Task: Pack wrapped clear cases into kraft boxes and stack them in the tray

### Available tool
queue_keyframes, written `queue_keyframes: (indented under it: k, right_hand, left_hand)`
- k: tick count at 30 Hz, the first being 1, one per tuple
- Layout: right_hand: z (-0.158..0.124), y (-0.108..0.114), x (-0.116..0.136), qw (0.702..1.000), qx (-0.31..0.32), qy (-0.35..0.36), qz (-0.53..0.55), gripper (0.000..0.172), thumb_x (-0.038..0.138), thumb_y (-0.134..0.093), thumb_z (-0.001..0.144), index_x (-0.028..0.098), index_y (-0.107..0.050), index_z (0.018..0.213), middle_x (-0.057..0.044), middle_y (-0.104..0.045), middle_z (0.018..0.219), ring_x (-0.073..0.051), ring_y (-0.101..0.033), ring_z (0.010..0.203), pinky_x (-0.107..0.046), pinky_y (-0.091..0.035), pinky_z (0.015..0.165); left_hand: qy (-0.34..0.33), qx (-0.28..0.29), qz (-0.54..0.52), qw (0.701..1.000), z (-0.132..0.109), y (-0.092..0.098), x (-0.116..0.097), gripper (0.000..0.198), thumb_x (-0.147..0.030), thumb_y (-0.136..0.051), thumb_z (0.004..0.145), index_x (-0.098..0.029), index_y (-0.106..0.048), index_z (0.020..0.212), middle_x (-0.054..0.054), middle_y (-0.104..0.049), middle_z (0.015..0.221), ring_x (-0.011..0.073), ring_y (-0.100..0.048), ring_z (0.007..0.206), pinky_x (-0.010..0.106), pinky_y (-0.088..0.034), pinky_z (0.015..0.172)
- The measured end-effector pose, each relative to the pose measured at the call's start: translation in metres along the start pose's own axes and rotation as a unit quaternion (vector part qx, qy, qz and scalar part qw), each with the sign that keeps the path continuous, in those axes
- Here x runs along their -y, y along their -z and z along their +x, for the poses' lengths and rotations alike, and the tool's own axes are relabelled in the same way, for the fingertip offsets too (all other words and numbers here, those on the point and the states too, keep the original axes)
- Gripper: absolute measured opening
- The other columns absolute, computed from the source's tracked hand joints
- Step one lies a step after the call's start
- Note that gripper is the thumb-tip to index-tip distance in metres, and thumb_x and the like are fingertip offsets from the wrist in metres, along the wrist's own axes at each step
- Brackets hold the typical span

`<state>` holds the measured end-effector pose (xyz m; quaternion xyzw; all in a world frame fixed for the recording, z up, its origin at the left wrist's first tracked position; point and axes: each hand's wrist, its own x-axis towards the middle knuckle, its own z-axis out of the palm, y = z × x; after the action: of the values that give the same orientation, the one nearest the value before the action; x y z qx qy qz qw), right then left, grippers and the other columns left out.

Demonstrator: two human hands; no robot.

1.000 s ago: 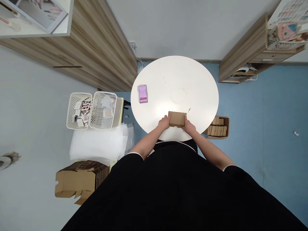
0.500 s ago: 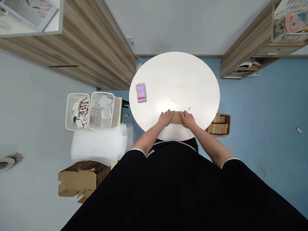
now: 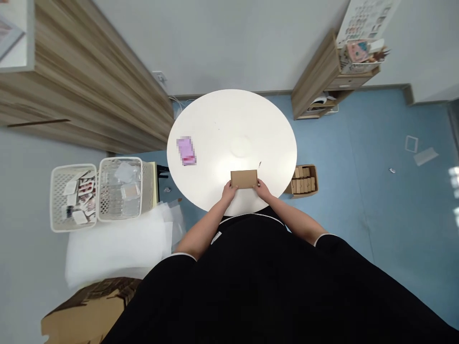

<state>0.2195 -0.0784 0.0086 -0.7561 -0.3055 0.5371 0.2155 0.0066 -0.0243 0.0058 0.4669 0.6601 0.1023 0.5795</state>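
Observation:
A small brown cardboard box (image 3: 244,179), its top closed, is held between my two hands at the near part of the round white table (image 3: 236,114). My left hand (image 3: 228,191) grips its left end, with the thumb at the near edge. At the opposite end my right hand (image 3: 263,189) does the same. The fingers beneath and behind the box are partly hidden. Whether the box rests on the table or is slightly lifted, I cannot tell. A pixelated purple item (image 3: 186,151) lies on the table's left side.
Right of the table, an open carton (image 3: 316,179) holds several small brown boxes. On the left stand two white baskets (image 3: 97,191), one with clear packaging, beside white sheets (image 3: 118,248) and flat cardboard (image 3: 86,315). Wooden cabinets (image 3: 107,71) rise at the left and back right.
My hands have moved from lying on top of the box to gripping its two ends. More of the box's top shows now. The camera view has turned toward the right.

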Motion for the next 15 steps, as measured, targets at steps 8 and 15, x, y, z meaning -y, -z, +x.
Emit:
queue_keyframes:
  k: [8, 15]
  right_hand:
    - [-0.029, 0.048, -0.012, 0.971, -0.131, -0.064, 0.192, 0.033, 0.042, -0.069, 0.082, 0.027, -0.059, 0.108, -0.006, -0.067, 0.124, -0.023, -0.063, 0.109, -0.035, -0.058, 0.084]
    - [-0.047, 0.153, -0.061, 0.895, -0.139, -0.099, 0.413, 0.039, 0.039, -0.083, 0.072, 0.027, -0.05, 0.088, 0.003, -0.063, 0.083, -0.018, -0.064, 0.082, -0.03, -0.058, 0.064]
  left_hand:
    - [-0.061, -0.012, -0.007, 0.998, -0.005, -0.043, -0.042, 0.048, -0.03, -0.064, 0.094, -0.022, -0.061, 0.141, 0.011, -0.066, 0.134, 0.0243, -0.065, 0.117, 0.036, -0.051, 0.099]
    - [-0.095, 0.071, 0.009, 0.993, -0.014, -0.136, -0.089, 0.043, -0.03, -0.065, 0.094, -0.02, -0.066, 0.136, 0.01, -0.07, 0.122, 0.0229, -0.069, 0.104, 0.037, -0.052, 0.096]
